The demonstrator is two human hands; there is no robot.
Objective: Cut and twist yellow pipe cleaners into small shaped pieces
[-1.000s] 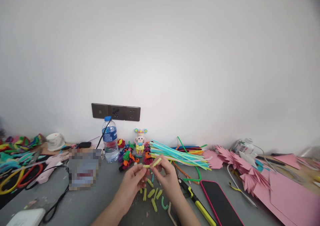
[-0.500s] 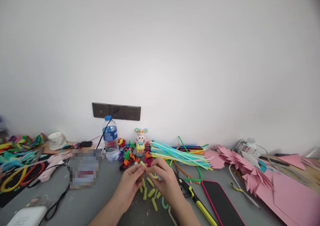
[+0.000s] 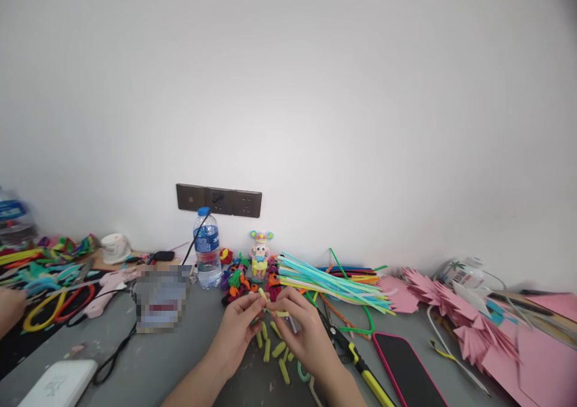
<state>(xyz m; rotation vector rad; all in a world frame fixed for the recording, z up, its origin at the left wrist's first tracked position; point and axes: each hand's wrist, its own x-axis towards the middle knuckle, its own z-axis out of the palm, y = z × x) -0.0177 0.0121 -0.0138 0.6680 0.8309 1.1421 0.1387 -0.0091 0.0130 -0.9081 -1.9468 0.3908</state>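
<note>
My left hand (image 3: 238, 333) and my right hand (image 3: 305, 330) meet over the grey table, fingertips pinched together. Between them is a short pale-yellow pipe cleaner (image 3: 263, 296), bent, with one end sticking up and another part lying across the right fingers. Fingers hide its middle. Several short, folded yellow pipe cleaner pieces (image 3: 283, 371) lie on the table just below the hands. A mint-green curled pipe cleaner (image 3: 302, 371) is close to my right wrist. Pliers with yellow-and-black handles (image 3: 370, 383) lie to the right of that wrist.
Behind my hands stand a water bottle (image 3: 207, 247) and a small figurine (image 3: 260, 255), beside a bundle of pipe cleaners (image 3: 333, 284). At right are a phone (image 3: 408, 371) and pink folded paper (image 3: 451, 305). A pink glue gun (image 3: 106, 293) lies left; another person's hand (image 3: 11, 311) shows there.
The view has turned slightly left, so things sit further right in the picture. Another person's hand has appeared at the left edge. Both my hands still pinch the yellow pipe cleaner.
</note>
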